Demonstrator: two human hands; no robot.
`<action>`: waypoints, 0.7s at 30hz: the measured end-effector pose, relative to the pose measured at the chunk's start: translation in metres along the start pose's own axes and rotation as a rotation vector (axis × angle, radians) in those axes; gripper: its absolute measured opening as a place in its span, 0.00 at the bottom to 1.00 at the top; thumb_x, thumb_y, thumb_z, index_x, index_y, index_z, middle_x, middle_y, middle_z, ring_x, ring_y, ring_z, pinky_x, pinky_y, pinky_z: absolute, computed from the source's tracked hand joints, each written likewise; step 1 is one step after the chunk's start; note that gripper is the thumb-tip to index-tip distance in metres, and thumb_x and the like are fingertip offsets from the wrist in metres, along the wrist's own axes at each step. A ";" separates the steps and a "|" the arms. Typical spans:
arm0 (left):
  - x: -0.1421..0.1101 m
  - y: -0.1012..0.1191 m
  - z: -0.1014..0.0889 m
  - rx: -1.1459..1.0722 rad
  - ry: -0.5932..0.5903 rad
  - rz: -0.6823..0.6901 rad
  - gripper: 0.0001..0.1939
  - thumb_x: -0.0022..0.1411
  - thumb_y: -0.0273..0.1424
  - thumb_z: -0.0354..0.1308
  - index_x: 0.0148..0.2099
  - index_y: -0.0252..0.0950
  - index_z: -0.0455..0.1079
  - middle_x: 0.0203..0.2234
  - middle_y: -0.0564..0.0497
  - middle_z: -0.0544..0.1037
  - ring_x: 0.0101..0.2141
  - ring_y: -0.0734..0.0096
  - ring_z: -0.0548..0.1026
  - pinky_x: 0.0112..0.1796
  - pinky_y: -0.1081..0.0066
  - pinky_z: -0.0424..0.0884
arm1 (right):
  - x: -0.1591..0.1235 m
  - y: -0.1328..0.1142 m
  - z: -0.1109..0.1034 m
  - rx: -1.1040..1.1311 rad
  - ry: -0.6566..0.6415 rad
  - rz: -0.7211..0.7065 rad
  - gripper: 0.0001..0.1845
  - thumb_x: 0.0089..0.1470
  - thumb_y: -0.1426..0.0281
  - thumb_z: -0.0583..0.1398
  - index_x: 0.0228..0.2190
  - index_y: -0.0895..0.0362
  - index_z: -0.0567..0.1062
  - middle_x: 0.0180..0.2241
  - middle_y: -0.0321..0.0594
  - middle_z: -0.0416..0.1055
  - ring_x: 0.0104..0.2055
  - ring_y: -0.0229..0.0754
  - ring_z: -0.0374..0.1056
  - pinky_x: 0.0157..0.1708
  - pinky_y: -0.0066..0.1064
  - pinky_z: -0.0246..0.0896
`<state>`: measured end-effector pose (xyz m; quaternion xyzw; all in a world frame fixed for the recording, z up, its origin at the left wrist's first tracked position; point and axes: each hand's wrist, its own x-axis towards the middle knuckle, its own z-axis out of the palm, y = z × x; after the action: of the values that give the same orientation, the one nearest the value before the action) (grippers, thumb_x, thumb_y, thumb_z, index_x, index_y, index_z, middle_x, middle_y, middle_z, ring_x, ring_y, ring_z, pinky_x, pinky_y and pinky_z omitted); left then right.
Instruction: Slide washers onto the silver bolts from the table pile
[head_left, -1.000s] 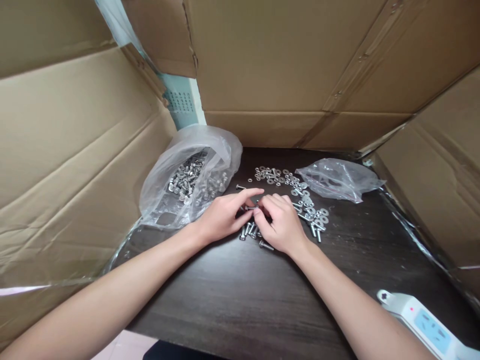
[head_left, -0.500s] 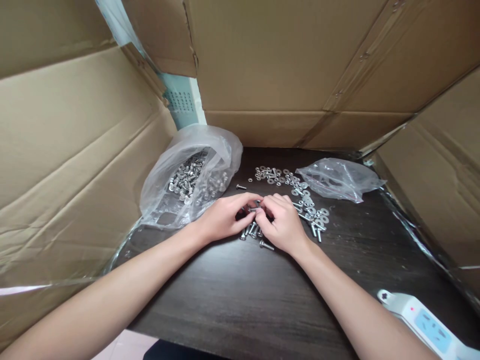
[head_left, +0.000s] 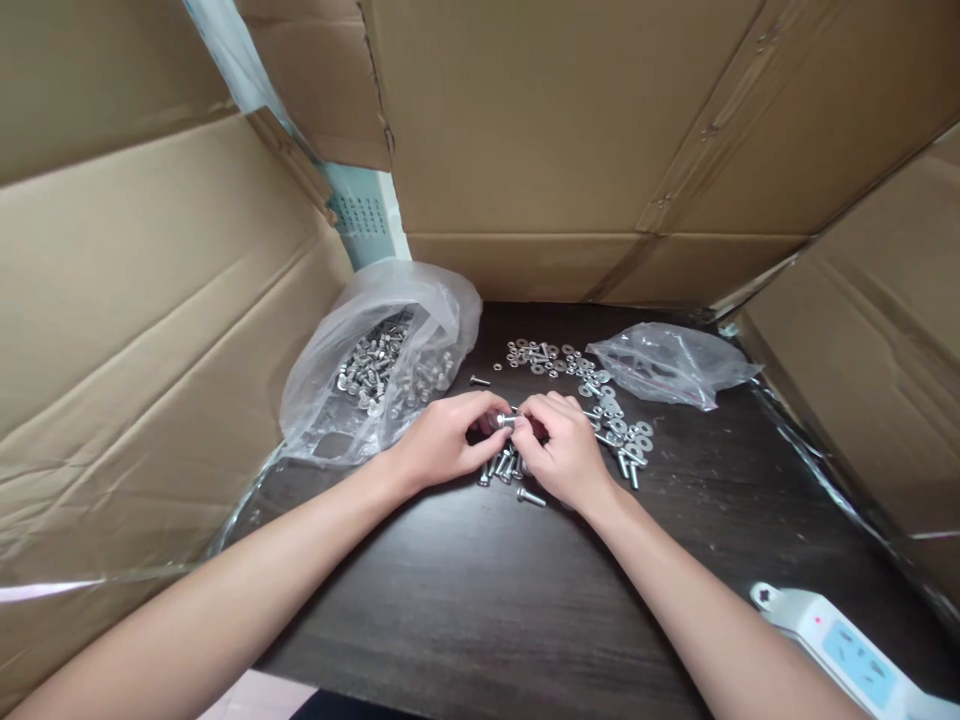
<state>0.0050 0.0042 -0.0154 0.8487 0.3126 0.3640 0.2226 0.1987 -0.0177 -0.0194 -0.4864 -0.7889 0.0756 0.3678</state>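
Observation:
My left hand [head_left: 442, 443] and my right hand [head_left: 564, 452] meet over the dark table [head_left: 480, 590], fingers pinched together on a small silver bolt [head_left: 506, 421] held between them. Whether a washer sits on it I cannot make out. Just under the hands lies a little heap of bolts [head_left: 504, 467], with one bolt [head_left: 531, 496] apart at the front. Washers and bolts [head_left: 621, 428] are scattered right of my right hand, and more washers [head_left: 541, 354] lie farther back.
An open clear bag of bolts [head_left: 379, 362] sits at the left, a flatter clear bag [head_left: 667, 364] at the right rear. Cardboard walls [head_left: 150, 330] close in the left, back and right. A white power strip [head_left: 840, 645] lies at the front right corner.
My left fingers have curled from stretched out to a pinch, and both hands have lifted the bolt slightly off the heap. The view has shifted a little.

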 end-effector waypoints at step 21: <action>0.001 0.006 0.000 -0.077 -0.057 -0.105 0.03 0.61 0.30 0.60 0.37 0.36 0.69 0.24 0.56 0.74 0.22 0.77 0.69 0.25 0.77 0.65 | -0.001 -0.003 -0.001 -0.004 0.006 -0.042 0.12 0.58 0.71 0.55 0.22 0.54 0.64 0.21 0.34 0.65 0.28 0.42 0.59 0.33 0.36 0.51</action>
<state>0.0079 0.0003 -0.0113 0.8320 0.3359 0.3393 0.2823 0.1978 -0.0200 -0.0179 -0.4708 -0.7980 0.0647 0.3706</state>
